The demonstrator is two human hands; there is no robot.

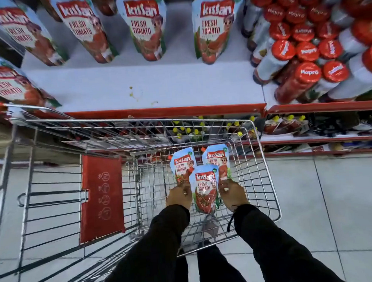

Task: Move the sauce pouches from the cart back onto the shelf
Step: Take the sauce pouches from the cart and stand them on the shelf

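Observation:
Three Kissan tomato sauce pouches are in the wire cart (267, 175). My left hand (179, 194) grips the bottom of the left pouch (182, 166). My right hand (233, 194) grips the bottom of the right pouch (218, 160). Between my hands the middle pouch (204, 191) lies on the cart floor, overlapping the other two. Above the cart runs the white shelf (147, 86) with a red front lip. Several matching pouches (144, 25) stand along its back, and one more pouch (7, 82) stands at the left end.
Red-capped Mapro bottles (306, 57) crowd the shelf's right part. A red child-seat flap (101, 196) stands in the cart to the left of the pouches. Lower shelves with yellow-capped pouches (193, 129) sit behind the cart. The floor is tiled, grey.

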